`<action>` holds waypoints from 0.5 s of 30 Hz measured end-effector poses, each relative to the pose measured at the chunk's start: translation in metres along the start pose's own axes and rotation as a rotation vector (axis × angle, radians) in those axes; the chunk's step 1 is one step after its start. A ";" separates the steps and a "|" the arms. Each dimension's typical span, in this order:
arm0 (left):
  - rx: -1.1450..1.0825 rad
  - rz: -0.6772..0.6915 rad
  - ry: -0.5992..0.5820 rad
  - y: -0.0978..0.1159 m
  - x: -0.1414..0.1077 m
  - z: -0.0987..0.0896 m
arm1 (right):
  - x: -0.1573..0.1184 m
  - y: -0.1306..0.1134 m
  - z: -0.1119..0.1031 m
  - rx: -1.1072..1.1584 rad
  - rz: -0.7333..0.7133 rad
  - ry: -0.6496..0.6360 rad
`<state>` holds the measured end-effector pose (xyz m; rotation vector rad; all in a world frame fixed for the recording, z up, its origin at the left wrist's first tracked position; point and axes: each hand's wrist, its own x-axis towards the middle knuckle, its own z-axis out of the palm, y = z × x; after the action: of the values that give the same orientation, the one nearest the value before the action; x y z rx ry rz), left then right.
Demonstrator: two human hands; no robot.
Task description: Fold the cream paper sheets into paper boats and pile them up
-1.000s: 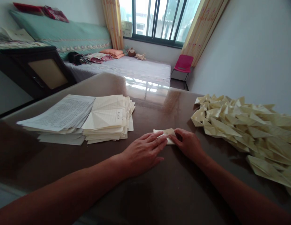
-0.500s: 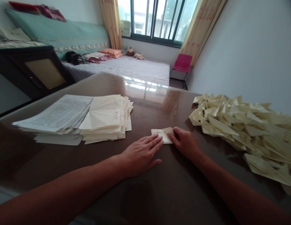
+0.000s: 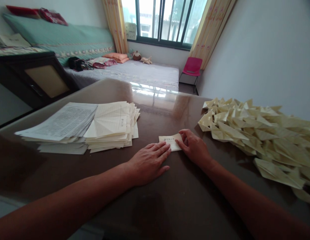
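Note:
A small folded sheet of cream paper (image 3: pixel 172 142) with a line of print lies on the brown table (image 3: pixel 155 200). The stretched-out fingers of my left hand (image 3: pixel 150 161) rest flat over its near left corner, with the thumb apart. My right hand (image 3: pixel 194 146) pinches the paper's right edge between thumb and forefinger, and that edge is slightly raised. To the right spreads a heap of folded cream paper pieces (image 3: pixel 257 133). A stack of creased cream sheets (image 3: pixel 110 123) lies to the left, beside a pile of printed white sheets (image 3: pixel 62 121).
Beyond the table stands a bed (image 3: pixel 145 71) below a window (image 3: pixel 162 20). A pink chair (image 3: pixel 192 66) is by the right wall. At the left there is a dark cabinet (image 3: pixel 45 76). A dark object (image 3: pixel 308 189) shows at the right edge.
My right hand's forefinger has lifted a little and the paper's right edge rises slightly. My left hand stays flat on the paper. The whole view has shifted slightly.

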<state>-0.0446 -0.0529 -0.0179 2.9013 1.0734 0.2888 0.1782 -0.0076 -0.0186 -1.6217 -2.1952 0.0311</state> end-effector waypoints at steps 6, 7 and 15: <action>0.010 0.005 0.036 0.000 0.000 0.001 | -0.021 -0.029 -0.025 -0.196 -0.484 -0.106; 0.010 0.008 0.040 0.000 0.001 0.002 | -0.026 -0.033 -0.026 -0.218 -0.512 -0.146; 0.031 0.014 0.022 0.000 -0.001 0.000 | -0.048 -0.032 -0.024 -0.272 -0.481 -0.281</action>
<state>-0.0453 -0.0531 -0.0178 2.9409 1.0700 0.3088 0.1684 -0.0679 -0.0036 -1.2267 -2.8613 -0.1957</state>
